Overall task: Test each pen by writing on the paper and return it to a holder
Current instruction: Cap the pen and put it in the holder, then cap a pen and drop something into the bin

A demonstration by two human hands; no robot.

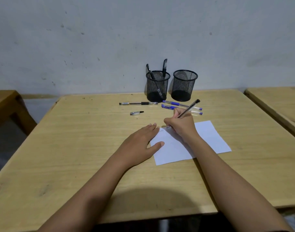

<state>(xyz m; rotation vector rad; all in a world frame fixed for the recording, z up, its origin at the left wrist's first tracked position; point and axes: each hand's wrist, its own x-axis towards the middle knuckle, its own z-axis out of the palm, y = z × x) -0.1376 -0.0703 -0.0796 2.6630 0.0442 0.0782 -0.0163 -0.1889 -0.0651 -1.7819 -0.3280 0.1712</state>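
Observation:
My right hand [181,125] grips a clear black pen [190,108], its tip down on the top left corner of the white paper [208,139], beside a small scribble. My left hand [141,144] lies flat with fingers spread, pressing the paper's left edge. Two black mesh holders stand at the back: the left holder [157,86] has two black pens in it, the right holder [184,85] looks empty. On the desk lie a black pen [138,103], two blue pens [175,103] [168,107] and a loose cap [136,113].
The wooden desk [76,156] stands against a grey wall. Another desk [277,101] sits close on the right, and a brown piece of furniture [4,104] on the left.

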